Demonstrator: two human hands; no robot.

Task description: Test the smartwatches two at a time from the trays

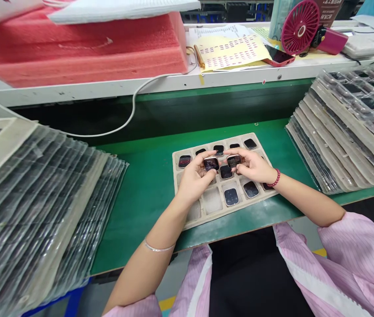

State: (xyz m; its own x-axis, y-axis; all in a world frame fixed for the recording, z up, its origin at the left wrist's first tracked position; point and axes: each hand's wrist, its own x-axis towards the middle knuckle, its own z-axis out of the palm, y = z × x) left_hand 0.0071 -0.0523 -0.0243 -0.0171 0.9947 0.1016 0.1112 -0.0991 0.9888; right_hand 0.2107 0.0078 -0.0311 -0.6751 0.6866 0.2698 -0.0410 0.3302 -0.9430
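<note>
A pale tray point(212, 200) with rows of square compartments lies on the green table. Several dark square watch faces sit in it, one of them point(231, 197) in the front row. My left hand point(197, 178) holds a watch face with a light metal rim point(211, 164) between thumb and fingers, over the tray's middle. Just right of it, my right hand point(254, 166) grips a similar watch face point(234, 160). The two held pieces are apart, both raised above the tray. Some compartments at the front left hold no dark piece. My hands partly cover the middle row.
Tall stacks of plastic trays stand at the left point(51, 193) and right point(348, 132). Behind is a white shelf point(160, 82) with pink foam point(107, 48), papers point(229, 50), a phone point(278, 56) and a fan point(301, 27). A white cable point(134, 103) hangs down.
</note>
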